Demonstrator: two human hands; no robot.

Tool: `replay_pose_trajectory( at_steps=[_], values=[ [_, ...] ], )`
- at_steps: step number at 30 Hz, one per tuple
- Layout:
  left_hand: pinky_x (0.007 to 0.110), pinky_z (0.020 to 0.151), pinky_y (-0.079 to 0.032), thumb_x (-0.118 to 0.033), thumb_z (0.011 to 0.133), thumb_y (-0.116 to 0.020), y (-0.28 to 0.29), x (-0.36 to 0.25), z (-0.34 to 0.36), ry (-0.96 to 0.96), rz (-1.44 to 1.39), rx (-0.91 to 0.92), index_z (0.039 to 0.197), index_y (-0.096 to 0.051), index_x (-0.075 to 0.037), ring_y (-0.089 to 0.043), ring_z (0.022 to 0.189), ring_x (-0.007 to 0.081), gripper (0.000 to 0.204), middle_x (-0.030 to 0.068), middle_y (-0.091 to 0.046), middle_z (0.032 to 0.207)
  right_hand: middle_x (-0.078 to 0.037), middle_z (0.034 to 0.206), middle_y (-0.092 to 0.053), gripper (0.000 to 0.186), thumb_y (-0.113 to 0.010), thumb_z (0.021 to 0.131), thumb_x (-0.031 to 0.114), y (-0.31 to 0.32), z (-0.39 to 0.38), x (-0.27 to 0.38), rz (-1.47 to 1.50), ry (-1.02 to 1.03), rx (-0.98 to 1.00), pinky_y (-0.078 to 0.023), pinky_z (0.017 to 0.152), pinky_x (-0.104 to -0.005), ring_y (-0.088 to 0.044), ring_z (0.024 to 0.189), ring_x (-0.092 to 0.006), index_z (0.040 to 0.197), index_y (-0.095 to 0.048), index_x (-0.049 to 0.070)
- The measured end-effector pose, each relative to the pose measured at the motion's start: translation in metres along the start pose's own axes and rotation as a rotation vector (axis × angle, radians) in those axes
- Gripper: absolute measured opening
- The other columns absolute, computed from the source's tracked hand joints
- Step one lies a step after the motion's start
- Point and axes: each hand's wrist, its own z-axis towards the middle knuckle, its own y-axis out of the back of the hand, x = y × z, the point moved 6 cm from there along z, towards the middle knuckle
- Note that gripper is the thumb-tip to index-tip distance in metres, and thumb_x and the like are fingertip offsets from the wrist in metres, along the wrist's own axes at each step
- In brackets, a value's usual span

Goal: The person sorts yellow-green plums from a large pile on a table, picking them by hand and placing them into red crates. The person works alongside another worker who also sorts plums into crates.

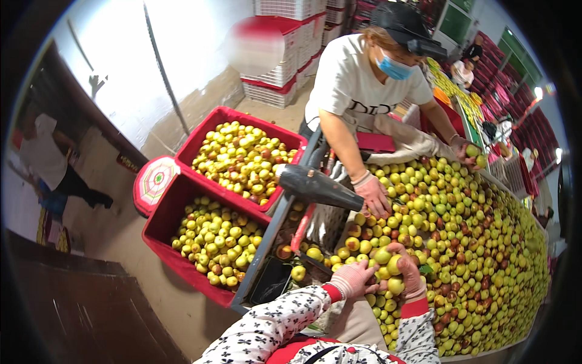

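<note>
Fruit (394, 265) sits gripped in the right hand (412, 276); the left hand (353, 279) bends beside it, grip unclear. Dark lettering (364, 108) marks a co-worker's shirt (339, 76).

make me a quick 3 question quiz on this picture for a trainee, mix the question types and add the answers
1. True or false: the camera wearer's right hand is empty.

2. Multiple choice: where are the two red rectangular crates?
a) directly under the right hand
b) to the wearer's left
c) to the wearer's right

3. Fill in the blank: the co-worker in the white short-sleeved T-shirt wears a ____ face mask.

Key:
1. False; it grips round yellow-green fruit.
2. b
3. blue
</note>
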Motion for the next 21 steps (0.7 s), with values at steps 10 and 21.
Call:
replay_pose_trajectory(
  at_steps=[10,21],
  values=[
    [0.044,0.076,-0.056,-0.048,0.085,-0.064,-0.01,0.005,0.026,-0.147,-0.126,0.07,0.125,-0.061,-0.011,-0.067,0.089,0.0325,0.054,0.0161,-0.066,0.105,-0.021,0.129,-0.053,0.057,-0.066,0.093,0.046,-0.188,0.117,-0.085,0.21,-0.409,0.361,-0.059,0.061,-0.0336,-0.059,0.109,-0.0297,0.138,-0.045,0.02],
    [0.037,0.065,-0.055,-0.043,0.087,-0.064,-0.001,0.013,0.021,-0.16,-0.31,0.076,0.124,-0.062,-0.01,-0.065,0.076,0.0247,0.05,0.0116,-0.068,0.099,-0.013,0.152,-0.034,0.075,-0.061,0.099,0.036,-0.276,0.21,-0.152,-0.146,-0.525,0.268,-0.055,0.091,-0.0527,-0.047,0.133,-0.032,0.157,-0.016,0.021]
  ],
)
